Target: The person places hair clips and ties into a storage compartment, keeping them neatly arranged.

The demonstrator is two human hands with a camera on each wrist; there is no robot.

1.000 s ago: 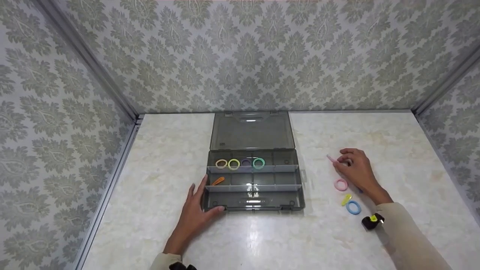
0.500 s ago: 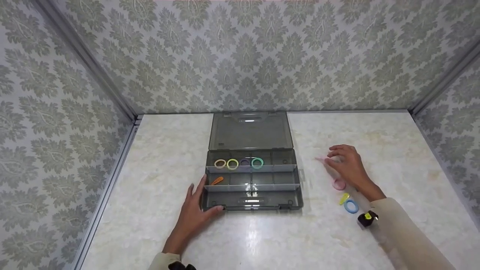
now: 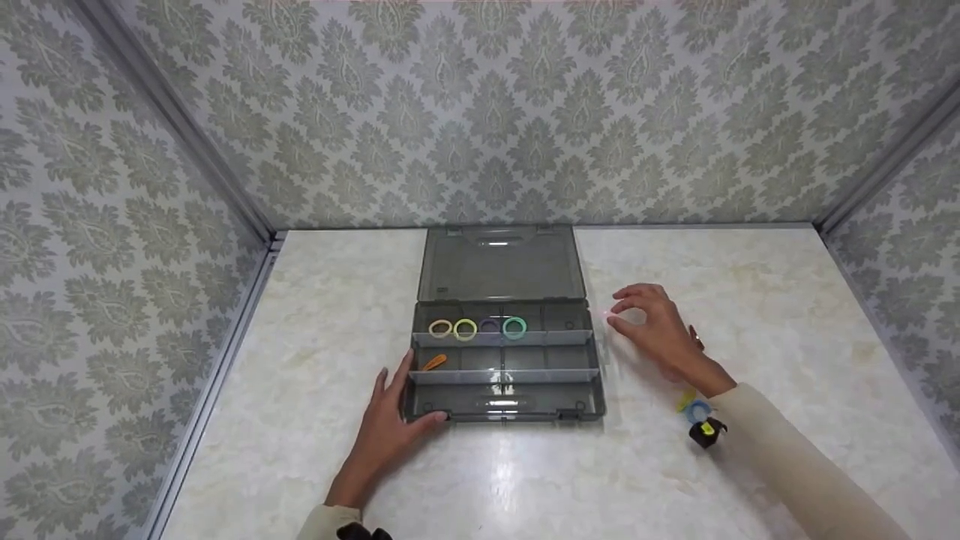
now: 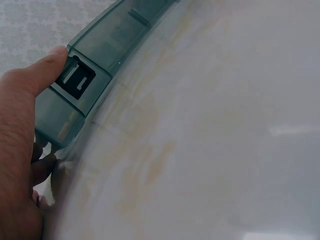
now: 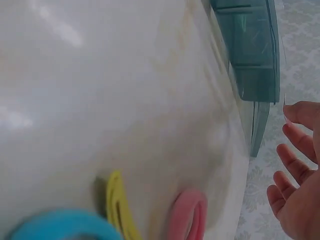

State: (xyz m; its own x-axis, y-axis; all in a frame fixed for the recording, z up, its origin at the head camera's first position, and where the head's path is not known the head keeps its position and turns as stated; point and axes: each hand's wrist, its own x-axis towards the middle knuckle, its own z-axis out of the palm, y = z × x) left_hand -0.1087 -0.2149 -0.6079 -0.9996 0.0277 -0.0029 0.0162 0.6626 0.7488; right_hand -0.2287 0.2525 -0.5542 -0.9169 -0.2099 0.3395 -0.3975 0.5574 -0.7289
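Observation:
My left hand (image 3: 390, 424) grips the near left corner of a grey see-through organizer box (image 3: 465, 394), thumb on the front wall beside the latch (image 4: 77, 77). In its back row lie a beige hair tie (image 3: 431, 328), a yellow one (image 3: 465, 340), a dark purple one (image 3: 490, 325) and a teal one (image 3: 515, 339). An orange hair clip (image 3: 435, 363) sits at the left of the middle row. Just right of the box, my right hand (image 3: 652, 326) pinches a small pink hair clip (image 5: 285, 116) between thumb and index finger, mostly hidden by the fingertips.
The box lid (image 3: 502, 270) lies back toward the patterned wall (image 3: 495, 112). On the table below my right wrist are a blue hair tie (image 5: 65, 220), a yellow hair clip (image 5: 117, 200) and a pink hair tie (image 5: 175, 215). A wrist camera (image 3: 705, 433) overlaps the blue tie.
My right hand has carried the pink hair clip left, from above the loose pieces to beside the box. The left hand keeps its grip on the corner.

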